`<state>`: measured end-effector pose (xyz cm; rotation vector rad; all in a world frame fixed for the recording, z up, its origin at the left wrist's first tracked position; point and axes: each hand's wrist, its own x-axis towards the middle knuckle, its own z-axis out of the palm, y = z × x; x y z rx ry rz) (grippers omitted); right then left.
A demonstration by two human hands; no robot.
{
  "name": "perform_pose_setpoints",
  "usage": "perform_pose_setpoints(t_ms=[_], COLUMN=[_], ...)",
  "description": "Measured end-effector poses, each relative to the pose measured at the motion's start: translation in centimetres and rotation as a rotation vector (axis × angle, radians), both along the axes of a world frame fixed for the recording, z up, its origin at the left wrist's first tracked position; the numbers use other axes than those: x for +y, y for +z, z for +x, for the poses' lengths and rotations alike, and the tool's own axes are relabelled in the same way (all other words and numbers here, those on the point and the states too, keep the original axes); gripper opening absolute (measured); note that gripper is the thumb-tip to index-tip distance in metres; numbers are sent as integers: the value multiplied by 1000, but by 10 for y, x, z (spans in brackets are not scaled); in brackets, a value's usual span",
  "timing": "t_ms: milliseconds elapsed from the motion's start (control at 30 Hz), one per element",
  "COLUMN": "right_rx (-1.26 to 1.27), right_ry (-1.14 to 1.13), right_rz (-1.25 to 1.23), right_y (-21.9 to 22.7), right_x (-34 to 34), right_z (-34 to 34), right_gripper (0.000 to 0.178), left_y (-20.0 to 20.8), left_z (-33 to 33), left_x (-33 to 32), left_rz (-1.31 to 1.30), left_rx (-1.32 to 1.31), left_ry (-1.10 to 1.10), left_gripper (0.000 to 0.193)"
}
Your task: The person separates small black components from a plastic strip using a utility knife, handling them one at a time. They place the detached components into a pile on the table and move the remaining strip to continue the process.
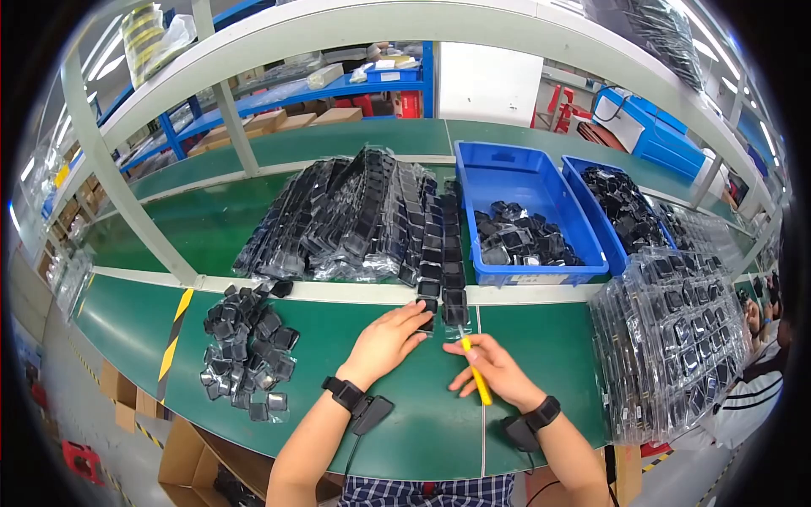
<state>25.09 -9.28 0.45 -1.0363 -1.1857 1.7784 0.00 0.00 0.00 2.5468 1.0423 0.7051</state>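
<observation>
My left hand (390, 340) lies palm down with stretched fingers on the near end of a strip of small black square pieces in clear plastic (430, 272). Its fingers cover the strip's end. In my right hand (494, 365) is a slim yellow-handled tool (476, 372), pinched between thumb and fingers. The tool's narrow tip points away from me and meets the near end of a second strip (454, 302). Whether the tip is a blade I cannot tell. Both strips run back side by side toward a big heap of similar strips (346, 215).
Loose black pieces (245, 351) lie piled on the green table (338, 431) at left. Beyond the ledge stand a blue bin (528, 182) partly filled with pieces and a second blue bin (583, 198). Clear trays (667, 346) are stacked at right. An open cardboard box (182, 456) stands below.
</observation>
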Motion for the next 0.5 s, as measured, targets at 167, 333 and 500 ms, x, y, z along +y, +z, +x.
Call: perform_pose_setpoints(t_ms=[167,333,500], right_rx=[51,-314,-604], right_ry=[-222,-337,-295], right_rz=[68,196,295], right_y=[1,10,26], right_x=[5,2,-5], right_z=[-7,32,33], right_gripper=[38,36,33], left_y=[19,34,32], left_z=[-3,-10,-9], left_x=[-12,-35,-39], left_rz=[-42,-93,42], left_rx=[14,-15,40], left_ry=[-104,-329,-368], left_gripper=[45,41,38])
